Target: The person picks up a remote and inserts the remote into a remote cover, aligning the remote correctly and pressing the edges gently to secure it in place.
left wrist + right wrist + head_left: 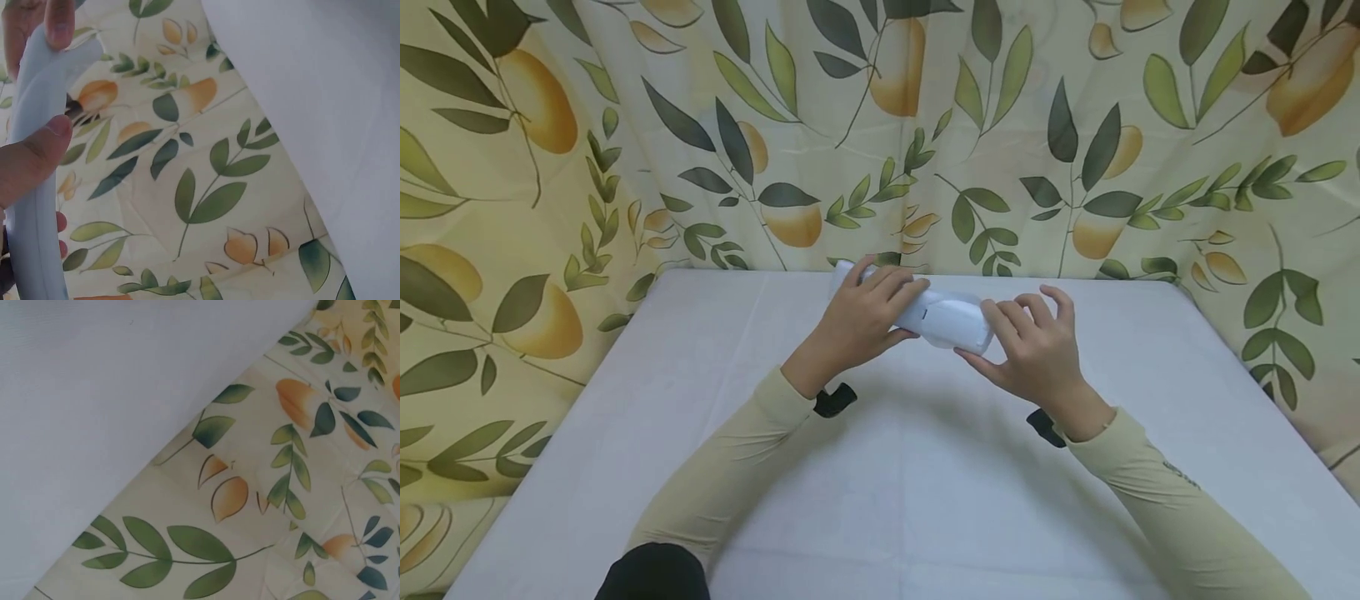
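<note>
A long white plastic device [955, 322] with a smooth, rounded body is held up over the far part of the table; its exact kind cannot be told. My left hand [867, 312] grips its left part, fingers over the top and thumb on the near side. At its right end, my right hand [1033, 346] pinches it between thumb and fingers. In the left wrist view, the white device [37, 212] runs along the left edge, with the left thumb [37, 156] lying across it. Neither hand nor device shows in the right wrist view.
A white cloth covers the table [850, 483]. Behind it and along the sides hangs a curtain [865, 167] printed with leaves and orange fruit. Black straps [835, 401] sit on both wrists. A dark rounded shape [653, 573] juts in at the lower left.
</note>
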Demonstrator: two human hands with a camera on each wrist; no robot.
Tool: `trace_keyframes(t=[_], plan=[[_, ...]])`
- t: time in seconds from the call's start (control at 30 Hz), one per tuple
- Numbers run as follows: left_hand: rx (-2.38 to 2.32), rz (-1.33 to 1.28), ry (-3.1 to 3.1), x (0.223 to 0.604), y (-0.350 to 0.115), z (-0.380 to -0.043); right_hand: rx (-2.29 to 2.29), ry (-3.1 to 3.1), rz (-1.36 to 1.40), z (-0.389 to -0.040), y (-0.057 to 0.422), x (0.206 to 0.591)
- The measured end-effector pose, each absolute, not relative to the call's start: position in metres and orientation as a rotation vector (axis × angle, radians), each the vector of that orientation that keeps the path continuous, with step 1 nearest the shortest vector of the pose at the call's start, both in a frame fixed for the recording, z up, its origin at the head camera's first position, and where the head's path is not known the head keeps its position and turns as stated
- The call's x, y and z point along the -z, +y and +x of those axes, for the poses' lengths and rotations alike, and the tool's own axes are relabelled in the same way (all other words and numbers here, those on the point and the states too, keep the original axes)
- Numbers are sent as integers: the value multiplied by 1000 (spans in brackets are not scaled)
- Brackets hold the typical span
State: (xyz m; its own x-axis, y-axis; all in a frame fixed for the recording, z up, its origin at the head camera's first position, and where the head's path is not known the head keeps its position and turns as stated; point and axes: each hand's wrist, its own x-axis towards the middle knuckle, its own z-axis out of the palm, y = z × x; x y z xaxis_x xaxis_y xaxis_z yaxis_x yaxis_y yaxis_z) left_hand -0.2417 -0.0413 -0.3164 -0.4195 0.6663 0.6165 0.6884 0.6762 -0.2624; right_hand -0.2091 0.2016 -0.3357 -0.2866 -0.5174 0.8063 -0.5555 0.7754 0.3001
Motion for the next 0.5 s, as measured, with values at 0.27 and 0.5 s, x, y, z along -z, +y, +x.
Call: trace_keyframes(t=[0.27,0.5], plan=[[164,-977,-2257,329,-45,-236,-137,-1916,868,-206,204,336],[219,-882,-2319,327,-49,-232,-142,-1612,1074,-206,201,343]])
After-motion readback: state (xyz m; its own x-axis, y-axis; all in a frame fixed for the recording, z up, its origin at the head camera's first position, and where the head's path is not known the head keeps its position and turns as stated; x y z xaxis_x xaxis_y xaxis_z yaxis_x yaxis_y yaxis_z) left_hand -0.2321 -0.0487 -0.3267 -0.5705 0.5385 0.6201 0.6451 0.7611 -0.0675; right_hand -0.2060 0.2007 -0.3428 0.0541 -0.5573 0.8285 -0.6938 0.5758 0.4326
